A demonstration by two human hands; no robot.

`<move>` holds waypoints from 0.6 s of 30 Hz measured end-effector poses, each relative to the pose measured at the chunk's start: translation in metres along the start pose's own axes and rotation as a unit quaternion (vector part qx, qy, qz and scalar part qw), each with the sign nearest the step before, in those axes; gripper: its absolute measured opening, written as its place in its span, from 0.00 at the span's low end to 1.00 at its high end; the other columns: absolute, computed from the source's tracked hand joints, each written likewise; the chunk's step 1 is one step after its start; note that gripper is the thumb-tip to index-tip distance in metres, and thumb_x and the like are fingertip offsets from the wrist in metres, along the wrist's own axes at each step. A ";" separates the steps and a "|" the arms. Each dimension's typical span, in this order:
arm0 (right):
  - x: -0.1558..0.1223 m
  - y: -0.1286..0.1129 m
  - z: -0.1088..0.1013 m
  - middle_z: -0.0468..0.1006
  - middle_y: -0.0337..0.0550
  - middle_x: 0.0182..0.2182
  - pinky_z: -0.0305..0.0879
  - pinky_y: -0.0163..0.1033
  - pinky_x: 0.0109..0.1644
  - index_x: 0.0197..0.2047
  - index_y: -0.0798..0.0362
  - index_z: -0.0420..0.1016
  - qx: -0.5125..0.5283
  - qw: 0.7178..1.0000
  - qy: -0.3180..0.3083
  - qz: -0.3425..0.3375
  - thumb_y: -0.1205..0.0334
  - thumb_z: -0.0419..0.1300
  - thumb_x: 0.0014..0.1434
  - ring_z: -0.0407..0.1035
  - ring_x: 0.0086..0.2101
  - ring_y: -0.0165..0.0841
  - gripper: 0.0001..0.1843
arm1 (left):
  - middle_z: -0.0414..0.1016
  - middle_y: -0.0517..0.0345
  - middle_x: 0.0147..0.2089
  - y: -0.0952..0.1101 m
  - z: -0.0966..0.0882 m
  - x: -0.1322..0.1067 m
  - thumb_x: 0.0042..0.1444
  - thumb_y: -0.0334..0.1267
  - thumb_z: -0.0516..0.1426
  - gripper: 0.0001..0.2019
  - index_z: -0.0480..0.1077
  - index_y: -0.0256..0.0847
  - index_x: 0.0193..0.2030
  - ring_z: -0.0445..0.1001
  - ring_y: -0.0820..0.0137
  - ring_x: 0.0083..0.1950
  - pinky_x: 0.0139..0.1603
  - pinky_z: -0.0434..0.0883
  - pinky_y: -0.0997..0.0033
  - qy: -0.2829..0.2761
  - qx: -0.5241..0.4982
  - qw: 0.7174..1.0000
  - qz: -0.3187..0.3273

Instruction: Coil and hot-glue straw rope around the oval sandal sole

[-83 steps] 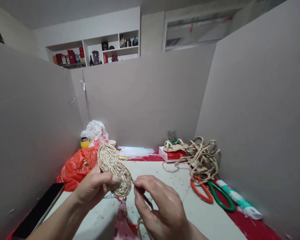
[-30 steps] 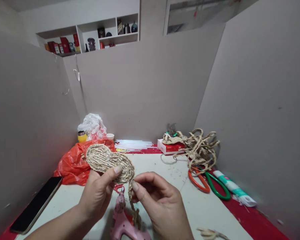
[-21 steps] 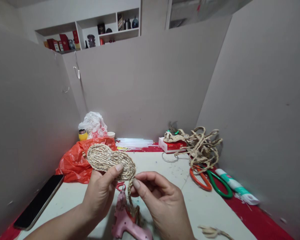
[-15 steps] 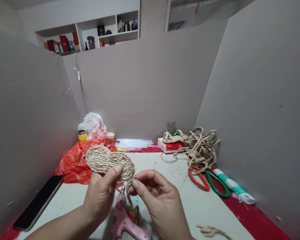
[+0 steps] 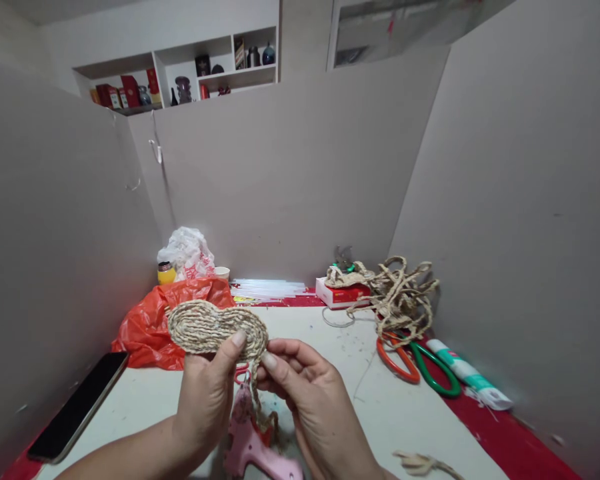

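Note:
A sole-shaped piece of coiled straw rope (image 5: 205,328) is held up over the table. My left hand (image 5: 207,390) grips its lower edge, thumb on the top face and fingers hidden beneath. My right hand (image 5: 313,393) pinches the braided rope end (image 5: 255,383) between thumb and forefinger, right at the sole's right edge. From there the rope hangs down past a pink hot glue gun (image 5: 250,437) lying on the table below my hands. Small red-handled scissors (image 5: 242,373) show partly behind the gun's tip.
An orange plastic bag (image 5: 147,327) and a phone (image 5: 80,407) lie at left. Clear glue sticks (image 5: 267,289) are at the back. On the right are a heap of straw rope (image 5: 405,297), orange-handled (image 5: 399,363) and green-handled scissors (image 5: 437,373), and a white-green roll (image 5: 470,375).
The coiled sole has tilted slightly, its left end dropping a little. Both hands keep their hold, and the right fingers have shifted slightly left along the edge.

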State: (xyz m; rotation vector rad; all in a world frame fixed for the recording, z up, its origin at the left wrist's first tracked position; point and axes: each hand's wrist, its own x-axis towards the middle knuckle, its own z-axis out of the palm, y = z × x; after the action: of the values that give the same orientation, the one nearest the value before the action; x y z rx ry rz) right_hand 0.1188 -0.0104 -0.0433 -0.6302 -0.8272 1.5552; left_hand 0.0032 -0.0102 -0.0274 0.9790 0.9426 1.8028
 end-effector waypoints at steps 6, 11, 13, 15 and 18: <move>-0.002 0.000 0.003 0.78 0.38 0.29 0.69 0.33 0.37 0.35 0.54 0.75 0.028 0.999 -0.016 -0.002 0.62 0.72 0.46 0.72 0.31 0.29 0.13 | 0.80 0.53 0.37 -0.003 -0.001 -0.002 0.48 0.40 0.64 0.09 0.75 0.37 0.34 0.75 0.61 0.45 0.53 0.69 0.62 0.011 0.069 0.997 0.038; -0.002 0.002 0.007 0.78 0.37 0.30 0.68 0.33 0.40 0.34 0.53 0.74 0.049 0.998 -0.030 -0.021 0.64 0.70 0.49 0.72 0.33 0.30 0.11 | 0.80 0.55 0.39 -0.001 -0.002 -0.007 0.50 0.37 0.63 0.05 0.77 0.41 0.35 0.75 0.61 0.46 0.54 0.68 0.64 -0.013 0.143 0.988 0.053; -0.001 0.001 0.007 0.79 0.37 0.31 0.68 0.34 0.42 0.34 0.53 0.74 0.061 0.997 -0.034 -0.024 0.65 0.71 0.48 0.72 0.34 0.30 0.11 | 0.80 0.55 0.40 -0.001 -0.003 -0.009 0.52 0.37 0.62 0.06 0.77 0.43 0.37 0.74 0.61 0.49 0.56 0.67 0.64 -0.020 0.143 0.988 0.048; 0.000 -0.001 0.007 0.80 0.37 0.31 0.67 0.35 0.42 0.34 0.53 0.74 0.077 0.996 -0.035 -0.022 0.65 0.71 0.48 0.72 0.34 0.31 0.12 | 0.79 0.55 0.44 -0.001 -0.004 -0.011 0.52 0.36 0.62 0.07 0.77 0.45 0.39 0.72 0.60 0.51 0.57 0.66 0.63 -0.040 0.136 0.988 0.055; 0.003 -0.007 0.005 0.80 0.37 0.30 0.67 0.33 0.40 0.34 0.52 0.73 0.092 0.995 -0.038 -0.021 0.66 0.71 0.48 0.73 0.32 0.29 0.12 | 0.76 0.54 0.51 -0.001 -0.010 -0.013 0.50 0.33 0.63 0.14 0.75 0.46 0.45 0.68 0.59 0.58 0.61 0.62 0.63 -0.113 0.141 0.980 0.084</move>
State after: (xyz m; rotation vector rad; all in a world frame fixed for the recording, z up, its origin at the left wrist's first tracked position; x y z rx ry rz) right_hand 0.1182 -0.0084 -0.0344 -0.4196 -0.7382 1.6037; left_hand -0.0012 -0.0242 -0.0354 1.4484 1.0131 1.6760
